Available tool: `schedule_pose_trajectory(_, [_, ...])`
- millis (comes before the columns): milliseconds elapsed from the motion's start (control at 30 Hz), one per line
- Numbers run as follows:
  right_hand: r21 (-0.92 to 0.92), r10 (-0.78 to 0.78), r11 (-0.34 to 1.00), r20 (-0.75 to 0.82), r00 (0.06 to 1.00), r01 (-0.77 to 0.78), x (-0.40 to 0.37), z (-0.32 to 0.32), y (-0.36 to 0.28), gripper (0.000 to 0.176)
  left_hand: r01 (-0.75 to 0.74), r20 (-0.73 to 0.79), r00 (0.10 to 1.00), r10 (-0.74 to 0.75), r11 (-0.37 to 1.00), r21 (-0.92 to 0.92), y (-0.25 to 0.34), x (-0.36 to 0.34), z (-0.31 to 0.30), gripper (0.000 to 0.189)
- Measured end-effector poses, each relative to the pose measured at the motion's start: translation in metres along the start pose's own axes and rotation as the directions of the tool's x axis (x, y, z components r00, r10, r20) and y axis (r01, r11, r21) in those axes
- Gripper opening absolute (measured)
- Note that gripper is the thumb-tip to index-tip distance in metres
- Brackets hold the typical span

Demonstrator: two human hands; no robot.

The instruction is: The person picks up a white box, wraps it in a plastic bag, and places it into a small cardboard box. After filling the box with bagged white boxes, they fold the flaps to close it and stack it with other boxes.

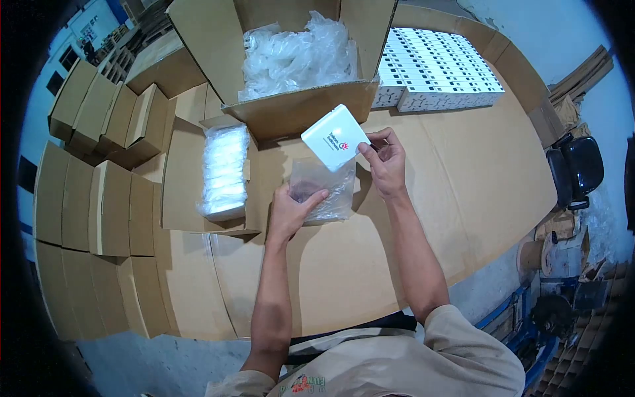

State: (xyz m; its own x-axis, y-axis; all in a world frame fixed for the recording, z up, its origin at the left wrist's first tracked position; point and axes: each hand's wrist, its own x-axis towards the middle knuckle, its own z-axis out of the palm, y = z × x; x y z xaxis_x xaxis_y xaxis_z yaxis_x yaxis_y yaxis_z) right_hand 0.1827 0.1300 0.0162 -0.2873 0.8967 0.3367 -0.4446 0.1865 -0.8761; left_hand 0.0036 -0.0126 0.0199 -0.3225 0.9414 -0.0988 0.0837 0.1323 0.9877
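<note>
Between the thumb and fingers of my right hand (pixel 387 161) is a flat white square device (pixel 329 126) with rounded corners, dark print and a small red logo. It is tilted above the cardboard surface, held by its right corner. My left hand (pixel 291 210) grips a clear plastic bag (pixel 336 196) by its left side, just below the device. The bag looks flat and crumpled, and the device is outside it. To the left, a small open carton (pixel 253 215) holds a row of items in clear plastic (pixel 226 169).
A large open carton (pixel 311 109) full of crumpled clear plastic bags (pixel 301 56) stands ahead. Stacked white boxes (pixel 450 66) lie at the back right. Several brown cartons (pixel 79 192) are piled at left. Cardboard (pixel 423 198) covers the table; a black chair (pixel 579 169) is at right.
</note>
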Motion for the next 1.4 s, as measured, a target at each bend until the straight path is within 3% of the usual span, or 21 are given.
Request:
schedule_pose_trajectory(600, [-0.001,0.033,0.999,0.11,0.993,-0.033,0.001,-0.011,-0.002,0.023,-0.03,0.012,0.999,0.03,0.999,0.016,-0.003,0.001,0.001,0.04])
schedule_pose_trajectory(800, [-0.172,0.095,0.982,0.116,0.989,-0.074,0.0,-0.004,-0.013,0.022,-0.068,-0.001,0.998,0.068,0.998,0.001,-0.002,0.0,0.004,0.042])
schedule_pose_trajectory(1100, [-0.151,0.214,0.969,0.127,0.969,-0.194,-0.005,0.007,-0.027,0.021,-0.096,0.002,0.995,0.096,0.995,-0.028,0.007,0.0,0.005,0.046])
schedule_pose_trajectory(1167, [-0.202,0.171,0.969,0.143,0.975,-0.14,-0.004,0.005,-0.024,0.022,-0.09,0.021,0.996,0.089,0.996,0.004,0.008,-0.001,0.004,0.051])
schedule_pose_trajectory(1400, [-0.268,0.156,0.957,0.168,0.973,-0.108,-0.006,0.005,-0.022,0.022,-0.097,-0.032,0.995,0.092,0.968,-0.232,-0.012,0.008,0.002,0.031])
